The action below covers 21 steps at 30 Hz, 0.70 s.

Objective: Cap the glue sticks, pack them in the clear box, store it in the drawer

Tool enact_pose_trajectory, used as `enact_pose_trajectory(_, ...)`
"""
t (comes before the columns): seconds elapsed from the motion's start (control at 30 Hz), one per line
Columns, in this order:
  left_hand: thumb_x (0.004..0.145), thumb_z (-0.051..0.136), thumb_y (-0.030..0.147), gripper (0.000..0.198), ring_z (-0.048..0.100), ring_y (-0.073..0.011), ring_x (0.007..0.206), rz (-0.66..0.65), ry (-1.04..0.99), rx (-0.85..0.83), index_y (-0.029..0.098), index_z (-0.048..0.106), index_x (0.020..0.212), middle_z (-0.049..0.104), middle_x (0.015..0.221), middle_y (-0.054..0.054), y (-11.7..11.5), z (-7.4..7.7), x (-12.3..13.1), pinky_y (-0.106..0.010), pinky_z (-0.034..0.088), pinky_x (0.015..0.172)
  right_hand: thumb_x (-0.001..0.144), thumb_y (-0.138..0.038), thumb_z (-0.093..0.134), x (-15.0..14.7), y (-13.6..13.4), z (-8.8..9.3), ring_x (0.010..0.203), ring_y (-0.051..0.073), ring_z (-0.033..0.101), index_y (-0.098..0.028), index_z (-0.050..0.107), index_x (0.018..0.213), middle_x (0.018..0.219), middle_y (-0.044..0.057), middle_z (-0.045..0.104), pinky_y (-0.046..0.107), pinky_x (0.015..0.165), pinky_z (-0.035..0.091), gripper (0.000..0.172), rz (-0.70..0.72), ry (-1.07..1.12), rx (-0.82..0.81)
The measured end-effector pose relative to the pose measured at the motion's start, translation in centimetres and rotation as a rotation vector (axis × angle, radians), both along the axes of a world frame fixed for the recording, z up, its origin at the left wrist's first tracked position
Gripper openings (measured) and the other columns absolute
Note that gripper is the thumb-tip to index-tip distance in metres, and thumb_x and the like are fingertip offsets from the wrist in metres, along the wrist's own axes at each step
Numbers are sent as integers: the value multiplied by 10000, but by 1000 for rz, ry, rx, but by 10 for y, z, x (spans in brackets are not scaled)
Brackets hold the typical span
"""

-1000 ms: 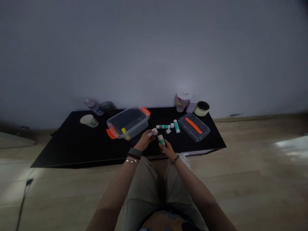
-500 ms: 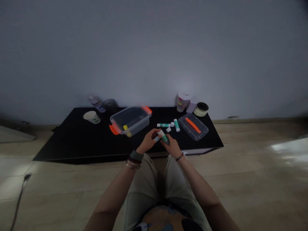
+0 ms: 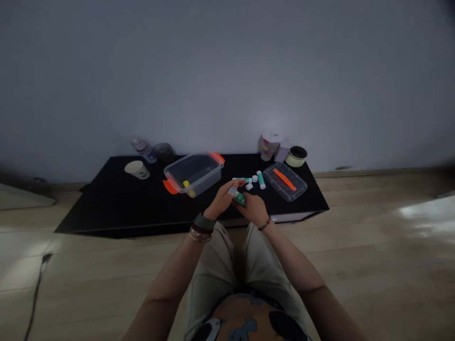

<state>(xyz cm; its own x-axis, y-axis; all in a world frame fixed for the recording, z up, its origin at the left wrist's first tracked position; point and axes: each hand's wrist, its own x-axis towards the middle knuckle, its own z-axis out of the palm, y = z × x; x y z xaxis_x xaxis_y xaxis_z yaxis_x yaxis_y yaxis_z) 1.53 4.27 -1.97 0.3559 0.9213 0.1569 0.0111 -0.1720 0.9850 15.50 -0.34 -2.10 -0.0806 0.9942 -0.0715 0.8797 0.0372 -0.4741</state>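
A person sits on a wooden floor before a low black table (image 3: 117,203), seen from above over their own knees. Both forearms reach forward and angle inward, so the hands meet just above the table's near edge. The right hand (image 3: 254,208) lies palm down, its fingers curled around the green body of a glue stick (image 3: 238,196). The left hand (image 3: 222,202) comes in from the other side, wrist bent slightly, its fingertips (image 3: 237,183) closed on the stick's white end. The stick lies tilted between the two hands, white end up and to the left. The left wrist wears a dark band and bracelets (image 3: 201,228).

On the table just beyond the hands lie two more green sticks (image 3: 261,180) and small white caps (image 3: 249,186). To the left stands a clear box with orange handles (image 3: 194,171); to the right lies its clear lid (image 3: 285,182). A paper cup (image 3: 137,169) stands further left.
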Motion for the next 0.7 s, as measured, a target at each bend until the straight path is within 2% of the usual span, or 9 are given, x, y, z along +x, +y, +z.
enact_pose_trajectory(0.13, 931, 501, 545, 491, 623, -279, 1194, -50, 34, 8, 163, 706, 1160, 696, 1239, -123, 2, 3, 3, -435, 451, 1085, 932, -536, 549, -2, 1, 7, 830, 289, 684, -183, 669, 1023, 899, 154, 724, 318, 682, 379, 384, -5, -23, -11)
enact_pose_trajectory(0.3, 934, 506, 532, 479, 574, -280, 1269, -122, 28, -8, 192, 700, 1210, 677, 1284, -97, 0, 9, 0, -438, 410, 1132, 928, -547, 551, 1, -2, 18, 801, 270, 684, -193, 674, 1019, 867, 134, 724, 315, 673, 396, 385, 24, -61, -13)
enact_pose_trajectory(0.5, 925, 538, 568, 498, 612, -268, 1212, -172, -40, -83, 203, 700, 1223, 651, 1322, -103, -12, 18, -4, -385, 477, 1053, 875, -530, 651, 7, -4, 31, 842, 296, 690, -182, 705, 997, 877, 141, 723, 342, 727, 432, 373, 66, -16, -57)
enact_pose_trajectory(0.6, 911, 580, 560, 489, 615, -275, 1203, -159, -96, -110, 189, 706, 1203, 664, 1297, -118, -16, 18, -1, -395, 474, 1052, 865, -577, 648, 11, -2, 37, 853, 298, 693, -181, 713, 1021, 896, 144, 728, 342, 736, 445, 431, 107, -68, -52)
enact_pose_trajectory(0.7, 874, 660, 524, 462, 626, -272, 1190, -66, -232, -106, 184, 695, 1183, 676, 1262, -124, -16, 13, 7, -407, 466, 1061, 882, -646, 573, 14, 0, 43, 857, 293, 700, -188, 700, 1065, 931, 142, 736, 333, 722, 446, 509, 139, -119, -37)
